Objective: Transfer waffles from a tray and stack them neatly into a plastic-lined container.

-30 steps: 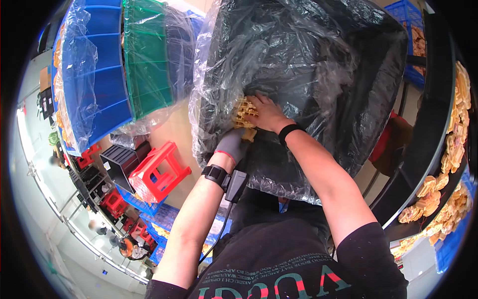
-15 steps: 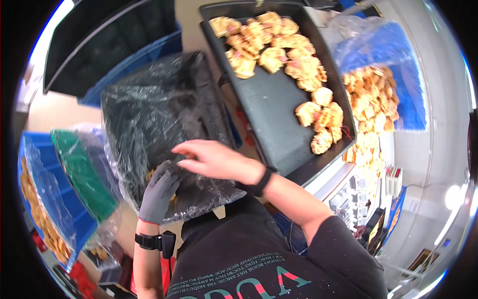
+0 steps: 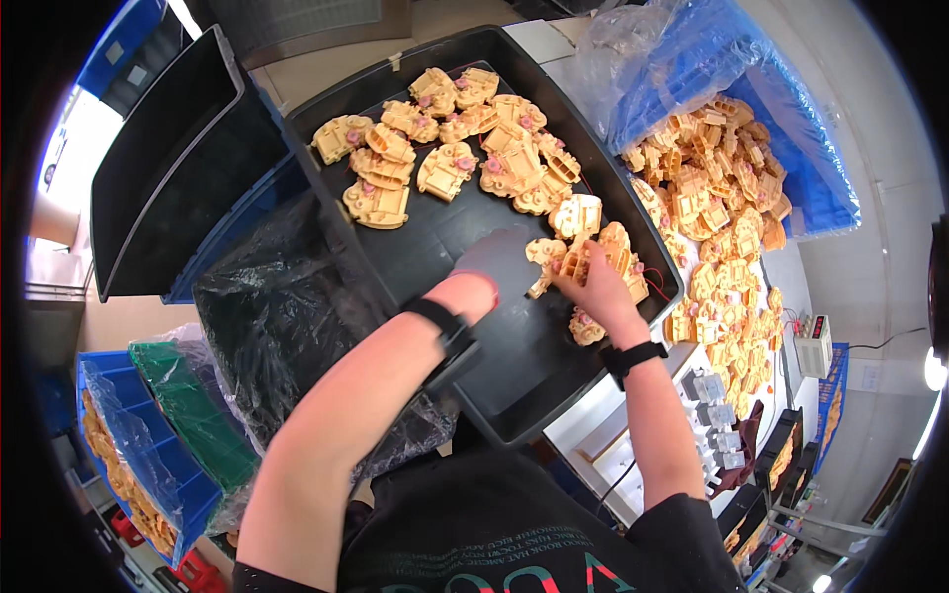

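Both of my hands are over a large black tray [image 3: 435,232] that holds several tan-yellow moulded plastic parts [image 3: 450,170], some with small pink round pieces and red wires. My right hand [image 3: 605,298], bare, is at the tray's right side, its thumb and fingers closed round a yellow plastic part [image 3: 573,263] among others in that cluster. Just left of it reaches my left hand [image 3: 499,265], in a grey glove. Motion blurs its fingers, and whether they grip anything cannot be told. Below the right hand lies another yellow part [image 3: 586,328].
A bin lined with black plastic film [image 3: 272,326] stands left of the tray, partly under its edge. At the right, a blue crate [image 3: 816,168] spills a heap of yellow parts [image 3: 722,188] onto the white table. Blue and green crates [image 3: 188,400] stand at lower left.
Both hands have left the film-lined bin and moved right to the black tray. My right hand has closed on a yellow plastic part there. The view has shifted too.
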A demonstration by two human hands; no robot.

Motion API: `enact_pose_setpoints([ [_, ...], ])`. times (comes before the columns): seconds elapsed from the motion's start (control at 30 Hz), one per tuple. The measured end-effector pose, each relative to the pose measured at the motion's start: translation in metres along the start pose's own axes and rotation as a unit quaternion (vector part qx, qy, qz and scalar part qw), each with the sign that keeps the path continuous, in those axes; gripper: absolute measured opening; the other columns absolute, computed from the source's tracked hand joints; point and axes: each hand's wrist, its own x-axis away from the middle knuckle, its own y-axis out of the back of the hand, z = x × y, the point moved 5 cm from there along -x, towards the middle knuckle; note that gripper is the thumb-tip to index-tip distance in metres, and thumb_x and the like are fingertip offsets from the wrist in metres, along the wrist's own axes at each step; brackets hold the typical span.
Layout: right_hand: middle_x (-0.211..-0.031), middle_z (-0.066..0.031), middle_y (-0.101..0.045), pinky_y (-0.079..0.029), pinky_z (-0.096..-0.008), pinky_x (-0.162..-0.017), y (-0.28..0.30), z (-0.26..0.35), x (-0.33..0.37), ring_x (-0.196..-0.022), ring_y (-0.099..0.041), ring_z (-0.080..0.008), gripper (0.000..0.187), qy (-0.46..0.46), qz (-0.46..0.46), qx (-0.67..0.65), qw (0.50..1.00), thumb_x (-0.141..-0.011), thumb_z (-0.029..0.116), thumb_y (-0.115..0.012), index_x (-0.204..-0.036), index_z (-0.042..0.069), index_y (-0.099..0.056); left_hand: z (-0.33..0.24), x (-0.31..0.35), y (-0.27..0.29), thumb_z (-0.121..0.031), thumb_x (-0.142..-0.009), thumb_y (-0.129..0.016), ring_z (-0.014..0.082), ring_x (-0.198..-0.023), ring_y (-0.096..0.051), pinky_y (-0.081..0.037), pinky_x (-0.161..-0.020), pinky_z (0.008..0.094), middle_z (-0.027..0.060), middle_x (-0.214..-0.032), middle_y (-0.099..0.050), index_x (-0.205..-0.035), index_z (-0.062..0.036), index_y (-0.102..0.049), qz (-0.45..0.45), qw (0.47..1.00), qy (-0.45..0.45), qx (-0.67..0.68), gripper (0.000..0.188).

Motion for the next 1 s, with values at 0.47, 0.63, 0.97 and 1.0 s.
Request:
enact_pose_setpoints([
  [0.47, -0.129, -0.0142, -0.053, -0.04, -0.0323, -0.099, 0.068, 0.019, 0.032, -0.119, -0.053, -0.0236, 0.071, 0.022, 0.211, -0.251, 0.944, -0.076, 0.014, -0.062, -0.14, 0.004, -0.034, 0.025, 0.013, -0.012, -0.029, -0.079, -0.064, 0.0333, -0.095, -0.065, -0.051, -0.083, 0.0385, 0.02, -0.096, -0.068, -0.106, -0.0005, -0.064, 0.046, 0.987, 0.093, 0.124, 0.039],
  [0.63, -0.137, -0.009, -0.044, -0.03, -0.0315, -0.109, 0.081, 0.096, 0.084, -0.13, -0.04, -0.0168, 0.078, 0.107, 0.373, -0.419, 0.821, -0.076, 0.012, -0.066, -0.145, 0.005, -0.03, 0.045, 0.096, 0.026, -0.008, -0.085, -0.058, 0.0108, -0.103, -0.059, -0.047, -0.089, 0.0269, 0.0049, -0.115, -0.062, -0.124, 0.0012, -0.053, -0.004, 0.913, 0.049, 0.404, 0.041],
  [0.97, -0.142, -0.0081, -0.042, -0.03, -0.0315, -0.11, 0.012, 0.195, 0.163, -0.132, -0.039, -0.0178, 0.087, 0.05, 0.448, -0.477, 0.754, -0.075, 0.022, -0.071, -0.148, 0.004, -0.025, 0.089, 0.269, 0.007, -0.002, -0.085, -0.058, 0.0179, -0.12, -0.052, -0.043, -0.101, 0.032, 0.009, -0.13, -0.052, -0.138, 0.0014, -0.037, -0.099, 0.693, 0.023, 0.714, 0.058],
  [1.0, -0.142, -0.0081, -0.041, -0.029, -0.0314, -0.11, 0.001, 0.203, 0.169, -0.133, -0.039, -0.0178, 0.087, 0.041, 0.45, -0.464, 0.762, -0.076, 0.023, -0.07, -0.148, 0.004, -0.025, 0.089, 0.283, 0.005, -0.001, -0.085, -0.058, 0.0184, -0.121, -0.051, -0.043, -0.102, 0.0324, 0.0091, -0.133, -0.051, -0.14, 0.0003, -0.035, -0.097, 0.638, 0.023, 0.763, 0.059],
])
